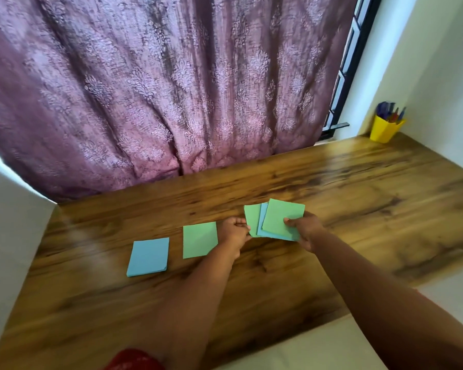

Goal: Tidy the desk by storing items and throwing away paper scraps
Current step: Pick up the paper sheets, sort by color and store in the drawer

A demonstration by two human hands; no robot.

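Head view: no writing or labels can be read on anything. The right hand (pixel 306 229) has its grip pinched on a fanned bunch of green and blue paper cards (pixel 278 221), thumb on the top green one. The left hand (pixel 233 232) has fingers curled at the bunch's left edge, touching it. On the glossy wood-grain bench (pixel 358 198) lie a single green paper card (pixel 199 240) and a small blue card stack (pixel 148 256), just left of the hands. A yellow plastic pen cup (pixel 385 129) stands in the far right corner. A mauve patterned curtain (pixel 158 89) hangs behind, between white walls.

Home study corner: wooden desk (pixel 332 188), patterned curtain (pixel 158 89), pen holder (pixel 385 129).
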